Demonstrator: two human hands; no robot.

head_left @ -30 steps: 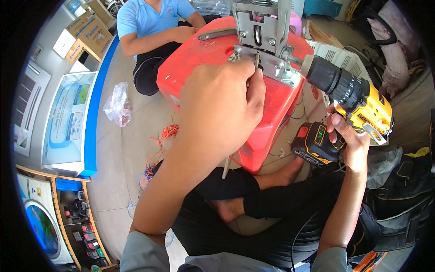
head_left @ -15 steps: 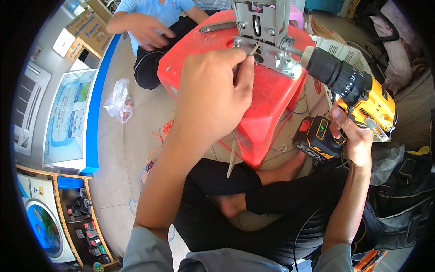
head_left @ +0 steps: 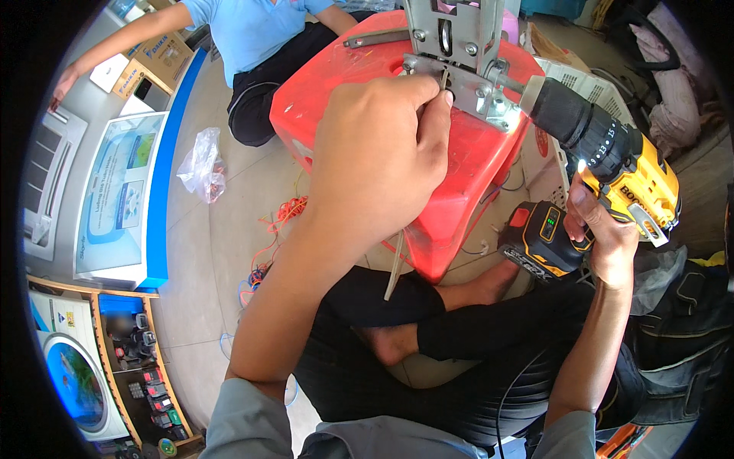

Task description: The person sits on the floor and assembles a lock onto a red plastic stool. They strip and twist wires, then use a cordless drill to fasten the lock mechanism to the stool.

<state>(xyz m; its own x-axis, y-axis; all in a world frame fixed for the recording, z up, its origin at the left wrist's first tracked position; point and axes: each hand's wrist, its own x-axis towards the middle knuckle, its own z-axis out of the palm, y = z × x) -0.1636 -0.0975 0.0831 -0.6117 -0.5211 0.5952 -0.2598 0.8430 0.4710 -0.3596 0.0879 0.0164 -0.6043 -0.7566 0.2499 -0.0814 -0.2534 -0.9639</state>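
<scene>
A yellow and black cordless drill (head_left: 644, 177) is gripped by my right hand (head_left: 606, 233), which is wrapped round its handle. Its chuck end meets the right side of a grey metal bracket (head_left: 463, 47), and the tip there is hard to make out. The bracket rests on a red plastic stool (head_left: 440, 218). My left hand (head_left: 382, 145) pinches a thin pale strip (head_left: 396, 268) at the bracket's lower plate. One end shows past my fingertips, and the other hangs below my hand; the middle is hidden by the palm.
A flat metal bar (head_left: 377, 37) lies on the stool's far left. Beyond sits another person in a light blue shirt (head_left: 256, 34). A clear plastic bag (head_left: 202, 164) and tangled red wire (head_left: 290, 209) lie on the floor. A white crate (head_left: 550, 164) stands behind the drill.
The other person's arm has swung out from beside the stool to the far left. Stool, bracket and drill sit slightly further right in view; both my hands keep their grips.
</scene>
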